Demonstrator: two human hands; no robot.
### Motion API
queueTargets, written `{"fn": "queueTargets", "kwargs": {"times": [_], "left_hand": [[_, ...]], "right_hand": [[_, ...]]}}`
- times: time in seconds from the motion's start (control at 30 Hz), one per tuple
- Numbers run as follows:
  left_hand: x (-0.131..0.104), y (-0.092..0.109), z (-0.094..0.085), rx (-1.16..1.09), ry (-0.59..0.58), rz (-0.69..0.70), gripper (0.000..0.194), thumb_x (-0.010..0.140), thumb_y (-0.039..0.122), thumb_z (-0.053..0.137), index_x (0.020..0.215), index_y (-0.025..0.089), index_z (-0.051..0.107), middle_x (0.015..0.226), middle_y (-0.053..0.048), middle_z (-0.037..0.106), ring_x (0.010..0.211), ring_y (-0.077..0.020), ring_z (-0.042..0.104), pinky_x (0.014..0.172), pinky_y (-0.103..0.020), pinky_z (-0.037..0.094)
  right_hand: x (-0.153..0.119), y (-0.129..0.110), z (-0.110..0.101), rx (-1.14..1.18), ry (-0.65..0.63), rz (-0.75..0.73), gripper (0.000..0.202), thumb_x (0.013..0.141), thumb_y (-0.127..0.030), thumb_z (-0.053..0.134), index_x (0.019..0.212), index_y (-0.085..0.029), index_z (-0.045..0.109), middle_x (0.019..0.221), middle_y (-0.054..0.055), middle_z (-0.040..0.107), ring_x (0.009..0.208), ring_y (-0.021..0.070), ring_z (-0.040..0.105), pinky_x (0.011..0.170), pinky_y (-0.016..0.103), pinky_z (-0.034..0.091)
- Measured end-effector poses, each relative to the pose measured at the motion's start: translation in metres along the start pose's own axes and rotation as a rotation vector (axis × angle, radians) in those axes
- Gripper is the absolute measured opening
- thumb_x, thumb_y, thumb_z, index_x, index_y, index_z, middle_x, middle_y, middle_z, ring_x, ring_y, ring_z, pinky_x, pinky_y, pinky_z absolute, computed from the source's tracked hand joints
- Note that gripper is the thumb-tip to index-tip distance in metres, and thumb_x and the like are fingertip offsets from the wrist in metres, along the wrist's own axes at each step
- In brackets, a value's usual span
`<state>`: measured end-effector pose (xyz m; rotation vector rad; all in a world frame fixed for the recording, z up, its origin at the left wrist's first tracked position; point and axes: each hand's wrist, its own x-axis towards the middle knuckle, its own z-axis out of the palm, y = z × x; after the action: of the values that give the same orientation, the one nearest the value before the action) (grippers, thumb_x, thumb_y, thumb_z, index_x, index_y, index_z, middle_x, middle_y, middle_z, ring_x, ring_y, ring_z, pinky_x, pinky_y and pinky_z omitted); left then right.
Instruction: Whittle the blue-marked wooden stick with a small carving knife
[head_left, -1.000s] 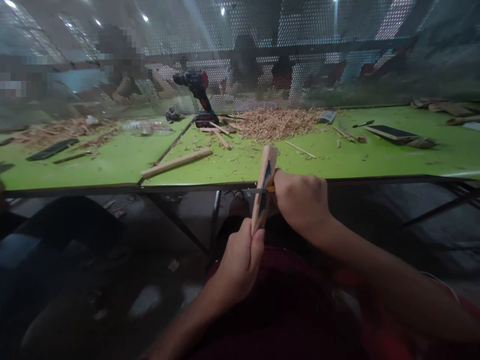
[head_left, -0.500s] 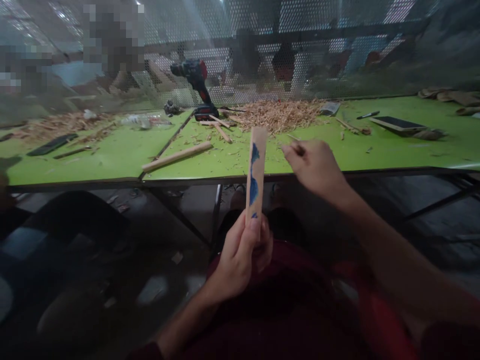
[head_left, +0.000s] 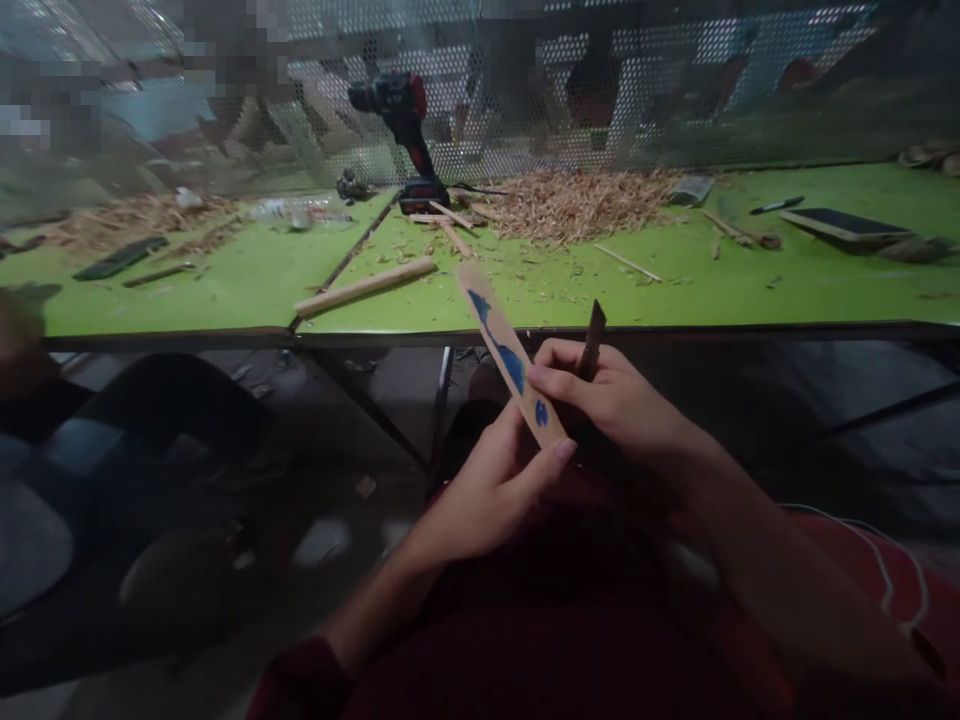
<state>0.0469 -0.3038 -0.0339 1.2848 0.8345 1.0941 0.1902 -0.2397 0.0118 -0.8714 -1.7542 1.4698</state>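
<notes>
My left hand (head_left: 499, 480) grips the lower end of a flat, pale wooden strip (head_left: 491, 318), its thumb lying along the near edge. Blue patches mark the strip's upper face, and it tilts up and to the left. My right hand (head_left: 607, 400) is closed round a dark flat blade (head_left: 595, 335) whose slanted tip points upward. Its thumb and forefinger also touch the strip's right edge, just above the left hand. The blade's lower part is hidden in the palm.
On the green table (head_left: 525, 300) stand a cordless drill (head_left: 409, 140) and a heap of wood shavings (head_left: 585, 205). A round wooden stick (head_left: 367, 287), a thin stick (head_left: 628, 263), a pen (head_left: 777, 205) and a dark flat slab (head_left: 847, 225) lie there too. Perforated mesh stands behind; another person sits at left.
The strip has tipped from upright to leaning left. My right hand has come down and in from the table to the strip. A thin stick now lies on the table near where that hand was.
</notes>
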Motion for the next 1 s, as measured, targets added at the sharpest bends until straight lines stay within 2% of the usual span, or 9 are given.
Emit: {"fn": "queueTargets", "kwargs": {"times": [0.13,0.27,0.47,0.57,0.67,0.73,0.87,0.93,1.0], "left_hand": [[0.007,-0.004,-0.006,0.194,0.144,0.154,0.027,0.09,0.036,0.06,0.109,0.017,0.059,0.081,0.0,0.06,0.07,-0.0105,0.053,0.067,-0.022,0.045],[0.009,-0.009,-0.01,0.428,0.26,0.238,0.027,0.082,0.037,0.07,0.099,0.016,0.065,0.081,-0.001,0.066,0.07,-0.013,0.057,0.068,-0.025,0.047],[0.006,-0.003,-0.029,0.537,0.052,0.216,0.024,0.086,0.035,0.065,0.101,0.017,0.067,0.086,-0.004,0.067,0.076,-0.0163,0.059,0.073,-0.029,0.048],[0.002,0.002,-0.037,0.27,0.011,0.1,0.024,0.093,0.039,0.053,0.101,0.019,0.063,0.093,-0.005,0.066,0.082,-0.0158,0.061,0.075,-0.027,0.049],[-0.005,0.003,-0.032,-0.225,-0.24,-0.144,0.048,0.091,0.06,0.043,0.111,0.018,0.056,0.087,-0.007,0.064,0.069,-0.0156,0.063,0.056,-0.024,0.05],[-0.011,0.002,-0.024,-0.409,-0.379,-0.239,0.049,0.09,0.06,0.046,0.111,0.017,0.053,0.075,-0.004,0.061,0.054,-0.0123,0.058,0.043,-0.02,0.046],[-0.018,0.0,-0.008,-0.438,-0.27,-0.234,0.017,0.096,0.034,0.049,0.096,0.018,0.052,0.055,0.007,0.045,0.036,-0.0045,0.041,0.033,-0.012,0.036],[-0.019,0.003,-0.005,-0.434,-0.21,-0.233,0.017,0.097,0.034,0.047,0.096,0.018,0.052,0.054,0.007,0.045,0.035,-0.0045,0.04,0.031,-0.012,0.036],[-0.02,0.008,-0.005,-0.41,-0.155,-0.245,0.018,0.095,0.036,0.049,0.096,0.018,0.053,0.053,0.007,0.045,0.035,-0.0044,0.04,0.031,-0.012,0.037]], "right_hand": [[0.0,0.007,-0.004,-0.014,-0.078,-0.024,0.02,0.087,-0.035,0.063,0.09,-0.016,0.061,0.08,0.0,0.058,0.072,0.0106,0.052,0.065,0.022,0.042],[-0.003,0.011,-0.005,0.004,-0.153,-0.038,0.017,0.088,-0.03,0.06,0.098,-0.017,0.061,0.089,0.001,0.059,0.08,0.0113,0.054,0.071,0.023,0.044],[-0.01,0.003,-0.024,-0.013,-0.171,-0.007,0.017,0.087,-0.033,0.063,0.094,-0.017,0.062,0.073,-0.003,0.056,0.062,0.0083,0.047,0.054,0.02,0.035],[-0.012,-0.005,-0.035,-0.082,-0.162,-0.023,0.019,0.085,-0.035,0.065,0.089,-0.016,0.066,0.07,-0.001,0.058,0.06,0.0091,0.047,0.052,0.021,0.033],[-0.012,-0.012,-0.037,-0.199,-0.17,-0.043,0.019,0.085,-0.036,0.064,0.085,-0.017,0.068,0.075,0.0,0.062,0.066,0.0115,0.053,0.057,0.023,0.038],[-0.01,-0.014,-0.033,-0.275,-0.156,-0.068,0.02,0.086,-0.037,0.063,0.088,-0.018,0.068,0.076,0.0,0.062,0.069,0.0123,0.054,0.06,0.023,0.039],[-0.01,-0.014,-0.023,-0.444,0.145,-0.212,0.022,0.093,-0.038,0.053,0.095,-0.019,0.063,0.081,0.001,0.06,0.072,0.0129,0.053,0.064,0.025,0.039],[-0.013,-0.014,-0.019,-0.617,0.337,-0.273,0.023,0.096,-0.037,0.047,0.087,-0.02,0.059,0.079,0.002,0.058,0.071,0.0145,0.052,0.065,0.027,0.038],[-0.019,-0.014,-0.016,-0.851,0.419,-0.246,0.029,0.097,-0.038,0.043,0.075,-0.022,0.052,0.071,0.002,0.055,0.064,0.0158,0.049,0.061,0.029,0.033]]}}
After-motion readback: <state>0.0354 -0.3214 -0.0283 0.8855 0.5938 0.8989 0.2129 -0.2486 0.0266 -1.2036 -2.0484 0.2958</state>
